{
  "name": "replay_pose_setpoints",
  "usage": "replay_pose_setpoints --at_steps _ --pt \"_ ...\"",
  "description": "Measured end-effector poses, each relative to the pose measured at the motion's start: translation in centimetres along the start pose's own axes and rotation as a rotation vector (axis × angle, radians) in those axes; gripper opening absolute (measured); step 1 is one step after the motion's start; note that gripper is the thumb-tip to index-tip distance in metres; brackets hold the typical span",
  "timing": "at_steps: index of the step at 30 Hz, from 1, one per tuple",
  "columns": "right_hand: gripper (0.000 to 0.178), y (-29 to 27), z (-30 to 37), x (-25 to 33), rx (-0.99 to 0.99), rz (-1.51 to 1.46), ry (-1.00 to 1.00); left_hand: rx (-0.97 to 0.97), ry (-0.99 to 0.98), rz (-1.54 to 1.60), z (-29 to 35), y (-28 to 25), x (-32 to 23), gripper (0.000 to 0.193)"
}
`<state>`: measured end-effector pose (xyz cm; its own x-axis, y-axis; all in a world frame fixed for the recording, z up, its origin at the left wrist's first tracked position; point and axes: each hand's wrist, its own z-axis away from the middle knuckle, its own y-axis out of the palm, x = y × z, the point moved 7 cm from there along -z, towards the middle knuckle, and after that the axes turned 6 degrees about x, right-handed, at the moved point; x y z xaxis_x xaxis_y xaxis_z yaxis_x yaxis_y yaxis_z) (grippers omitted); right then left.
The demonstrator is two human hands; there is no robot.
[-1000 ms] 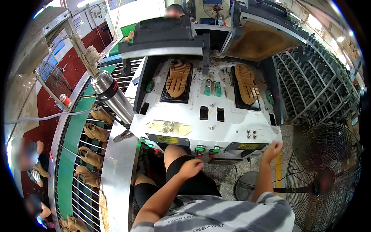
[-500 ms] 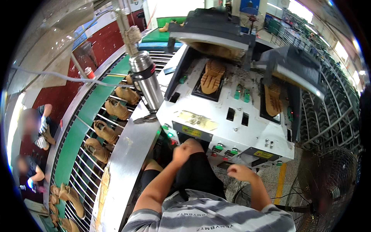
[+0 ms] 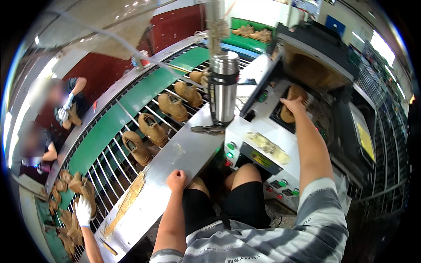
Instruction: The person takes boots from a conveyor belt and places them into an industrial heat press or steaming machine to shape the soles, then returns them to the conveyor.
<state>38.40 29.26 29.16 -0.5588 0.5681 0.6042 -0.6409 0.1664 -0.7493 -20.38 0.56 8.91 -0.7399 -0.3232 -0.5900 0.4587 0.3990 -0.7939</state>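
My right hand [image 3: 294, 105] reaches out to the white press machine and grips a brown shoe sole [image 3: 288, 116] on the dark pad beneath a raised black lid [image 3: 322, 50]. The fingers lie across its middle, and part of the sole is hidden under them. My left hand [image 3: 176, 180] is curled into a fist at the edge of the metal table [image 3: 180, 153], with nothing visible in it. Pliers [image 3: 208, 129] lie beyond it, at the foot of a steel thermos [image 3: 222, 90].
A roller conveyor [image 3: 115, 151] with a green strip carries several brown shoes [image 3: 152, 129]. At lower left, a co-worker's white-gloved hand [image 3: 83, 211] touches a shoe, near a yellow-handled tool [image 3: 108, 247]. A second press lid [image 3: 357, 131] stands at right. Two people work across the conveyor.
My right hand has gone from beside the machine's front up to the sole. My left hand has shifted from my knee to the table. The view has turned, and a gloved hand has appeared at lower left.
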Motion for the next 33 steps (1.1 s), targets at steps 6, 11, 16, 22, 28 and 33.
replay_pose_setpoints --at_steps 6,11,16,22,28,33 --pt "0.101 -7.7 -5.8 0.7 -0.358 0.159 -0.069 0.003 -0.054 0.111 -0.1 -0.1 0.3 0.026" --pt "0.034 -13.0 -6.9 -2.7 0.137 -0.395 -0.288 -0.065 -0.104 0.478 0.8 -1.1 1.1 0.026" --pt "0.042 -6.4 14.8 -1.6 0.424 -0.97 -0.419 0.063 -0.158 1.041 4.5 3.2 -4.4 0.02" --pt "0.054 12.5 37.8 0.3 0.535 -1.274 -0.801 0.598 0.101 1.753 6.9 -7.6 -18.1 0.067" --pt "0.015 20.4 52.5 6.8 1.035 -0.594 -1.246 0.191 -0.196 2.104 3.3 -16.7 2.4 0.076" --pt "0.007 31.3 52.2 3.1 1.149 -0.454 -1.0 -0.323 -0.149 1.804 -3.4 -22.4 15.9 0.055"
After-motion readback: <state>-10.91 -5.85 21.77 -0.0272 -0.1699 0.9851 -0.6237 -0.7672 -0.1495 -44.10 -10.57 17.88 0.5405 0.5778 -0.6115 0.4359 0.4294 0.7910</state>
